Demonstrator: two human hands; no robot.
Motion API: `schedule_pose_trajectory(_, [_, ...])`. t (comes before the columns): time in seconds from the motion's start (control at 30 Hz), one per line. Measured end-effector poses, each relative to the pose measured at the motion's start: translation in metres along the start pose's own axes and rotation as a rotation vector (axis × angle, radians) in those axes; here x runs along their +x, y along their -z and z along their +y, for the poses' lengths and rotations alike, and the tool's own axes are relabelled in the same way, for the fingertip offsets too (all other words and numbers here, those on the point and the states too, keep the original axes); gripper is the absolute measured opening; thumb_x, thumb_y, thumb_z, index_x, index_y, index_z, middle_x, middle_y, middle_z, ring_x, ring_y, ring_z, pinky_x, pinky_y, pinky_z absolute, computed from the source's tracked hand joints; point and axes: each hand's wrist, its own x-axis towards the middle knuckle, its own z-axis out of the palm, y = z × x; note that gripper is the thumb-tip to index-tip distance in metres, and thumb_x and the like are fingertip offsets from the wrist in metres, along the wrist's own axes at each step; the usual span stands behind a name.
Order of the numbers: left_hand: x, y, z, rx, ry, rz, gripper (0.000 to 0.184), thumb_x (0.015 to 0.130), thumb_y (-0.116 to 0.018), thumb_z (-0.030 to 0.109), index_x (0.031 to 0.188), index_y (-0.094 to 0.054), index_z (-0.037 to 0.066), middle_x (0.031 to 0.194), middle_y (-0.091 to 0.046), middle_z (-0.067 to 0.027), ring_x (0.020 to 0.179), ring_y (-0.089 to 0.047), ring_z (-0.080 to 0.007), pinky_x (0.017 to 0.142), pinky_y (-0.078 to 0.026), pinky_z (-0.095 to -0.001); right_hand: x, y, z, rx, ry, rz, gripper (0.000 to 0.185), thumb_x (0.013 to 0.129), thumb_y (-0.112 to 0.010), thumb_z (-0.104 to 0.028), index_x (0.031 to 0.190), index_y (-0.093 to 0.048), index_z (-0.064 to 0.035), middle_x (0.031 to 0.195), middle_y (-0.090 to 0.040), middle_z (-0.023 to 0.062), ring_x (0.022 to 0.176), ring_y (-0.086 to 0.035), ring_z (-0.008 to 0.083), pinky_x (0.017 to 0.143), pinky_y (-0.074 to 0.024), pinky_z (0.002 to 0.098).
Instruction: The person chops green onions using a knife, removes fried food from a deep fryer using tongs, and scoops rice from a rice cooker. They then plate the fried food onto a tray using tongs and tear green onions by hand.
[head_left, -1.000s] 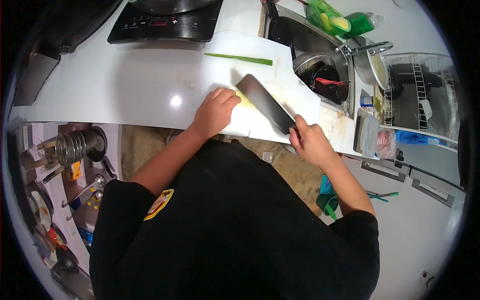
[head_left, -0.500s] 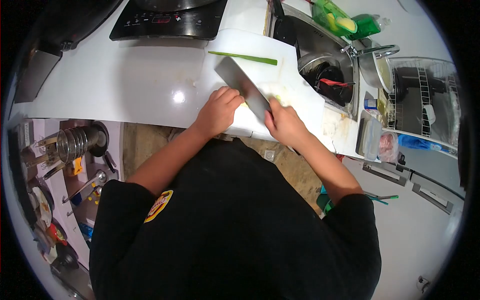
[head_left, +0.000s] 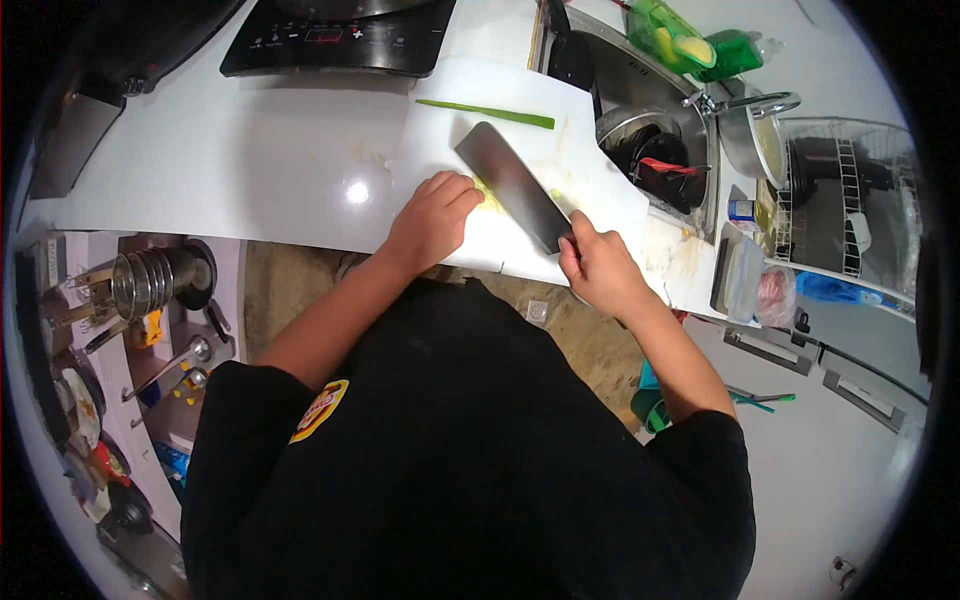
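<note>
My right hand (head_left: pixel 605 268) is wrapped round the handle of a cleaver (head_left: pixel 512 187), whose broad blade slants up and left over a white cutting board (head_left: pixel 585 150). To the left of the blade, my left hand (head_left: pixel 435 220) has its fingers curled down at a pale yellow-green vegetable (head_left: pixel 487 194), mostly hidden at the fingertips. Small bits of it lie beside the blade. A long green stalk (head_left: pixel 487 112) rests across the far part of the board, apart from both hands.
Behind the board stands a black induction cooktop (head_left: pixel 335 40) with a pot on it. On the right is a steel sink (head_left: pixel 640 75) holding dark cookware, with a faucet (head_left: pixel 745 102) at its edge. A dish rack (head_left: pixel 845 190) and a plastic container (head_left: pixel 742 278) are farther right.
The cleaver and my right hand have shifted right, away from my left hand, uncovering more of the pale vegetable bits. My left hand has barely moved.
</note>
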Motion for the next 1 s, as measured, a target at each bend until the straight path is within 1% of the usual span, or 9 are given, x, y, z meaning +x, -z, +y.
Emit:
schedule_pose_trajectory(0.1, [0.002, -0.001, 0.000, 0.011, -0.001, 0.012, 0.028, 0.066, -0.055, -0.007, 0.093, -0.060, 0.002, 0.096, -0.057, -0.0076, 0.095, -0.054, -0.0251, 0.083, -0.043, -0.0351, 0.002, -0.001, -0.010, -0.020, 0.013, -0.017, 0.017, 0.085, -0.055, -0.010, 0.094, -0.046, 0.0019, 0.054, -0.054, 0.0231, 0.057, -0.058, 0.0428, 0.056, -0.0468, 0.0496])
schedule_pose_trajectory(0.23, [-0.001, -0.002, -0.002, 0.015, 0.001, 0.013, 0.030, 0.066, -0.056, -0.006, 0.094, -0.061, 0.003, 0.098, -0.057, -0.0069, 0.096, -0.053, -0.0248, 0.084, -0.043, -0.0353, 0.001, 0.000, -0.014, -0.029, 0.044, -0.002, 0.018, 0.085, -0.054, -0.010, 0.095, -0.046, 0.0028, 0.054, -0.054, 0.0227, 0.057, -0.058, 0.0429, 0.056, -0.0471, 0.0497])
schedule_pose_trajectory(0.33, [0.000, -0.001, -0.001, 0.018, 0.001, 0.001, 0.031, 0.066, -0.056, -0.006, 0.095, -0.061, 0.004, 0.099, -0.057, -0.0067, 0.097, -0.053, -0.0248, 0.084, -0.042, -0.0355, 0.006, -0.001, -0.017, -0.031, -0.004, -0.055, 0.019, 0.085, -0.053, -0.010, 0.096, -0.045, 0.0040, 0.057, -0.055, 0.0240, 0.058, -0.058, 0.0438, 0.057, -0.0476, 0.0500])
schedule_pose_trajectory(0.4, [0.001, -0.001, 0.000, 0.021, 0.005, -0.007, 0.031, 0.066, -0.056, -0.005, 0.096, -0.061, 0.004, 0.099, -0.057, -0.0067, 0.097, -0.053, -0.0248, 0.085, -0.042, -0.0355, 0.018, -0.014, -0.016, -0.019, 0.085, 0.042, 0.017, 0.086, -0.054, -0.009, 0.093, -0.042, 0.0015, 0.058, -0.054, 0.0233, 0.056, -0.055, 0.0435, 0.055, -0.0435, 0.0488])
schedule_pose_trajectory(0.5, [0.000, -0.002, -0.001, 0.021, -0.009, -0.017, 0.031, 0.066, -0.056, -0.004, 0.096, -0.060, 0.004, 0.098, -0.057, -0.0072, 0.096, -0.053, -0.0253, 0.084, -0.043, -0.0357, 0.048, -0.030, -0.021, -0.010, 0.139, 0.102, 0.017, 0.086, -0.053, -0.009, 0.092, -0.042, 0.0017, 0.059, -0.054, 0.0242, 0.057, -0.055, 0.0449, 0.056, -0.0440, 0.0507])
schedule_pose_trajectory(0.6, [-0.001, -0.003, -0.002, 0.034, -0.008, 0.005, 0.031, 0.066, -0.056, -0.005, 0.095, -0.060, 0.003, 0.096, -0.056, -0.0083, 0.095, -0.053, -0.0262, 0.083, -0.044, -0.0368, 0.052, -0.035, -0.024, -0.044, 0.115, 0.115, 0.017, 0.086, -0.053, -0.009, 0.094, -0.043, 0.0025, 0.060, -0.055, 0.0244, 0.058, -0.056, 0.0448, 0.057, -0.0448, 0.0513])
schedule_pose_trajectory(0.7, [0.002, -0.001, 0.000, 0.040, -0.006, 0.027, 0.030, 0.066, -0.056, -0.006, 0.094, -0.061, 0.002, 0.095, -0.056, -0.0091, 0.094, -0.053, -0.0269, 0.083, -0.045, -0.0370, 0.026, -0.023, -0.016, -0.056, 0.072, 0.021, 0.016, 0.085, -0.052, -0.010, 0.092, -0.045, 0.0022, 0.064, -0.058, 0.0262, 0.062, -0.059, 0.0447, 0.061, -0.0488, 0.0505])
schedule_pose_trajectory(0.83, [-0.001, 0.001, 0.000, 0.003, 0.043, 0.023, 0.029, 0.066, -0.055, -0.008, 0.093, -0.061, 0.002, 0.095, -0.057, -0.0097, 0.095, -0.053, -0.0274, 0.083, -0.046, -0.0354, -0.019, -0.003, 0.009, -0.089, 0.057, -0.024, 0.016, 0.085, -0.053, -0.010, 0.092, -0.044, 0.0023, 0.059, -0.056, 0.0247, 0.059, -0.058, 0.0438, 0.058, -0.0475, 0.0502])
schedule_pose_trajectory(1.0, [0.000, 0.002, 0.001, -0.014, 0.041, 0.021, 0.029, 0.066, -0.055, -0.008, 0.093, -0.061, 0.001, 0.094, -0.057, -0.0099, 0.096, -0.054, -0.0272, 0.083, -0.047, -0.0348, -0.027, 0.017, 0.003, -0.065, 0.004, -0.076, 0.016, 0.085, -0.054, -0.010, 0.092, -0.044, 0.0011, 0.055, -0.053, 0.0234, 0.059, -0.057, 0.0436, 0.056, -0.0453, 0.0498])
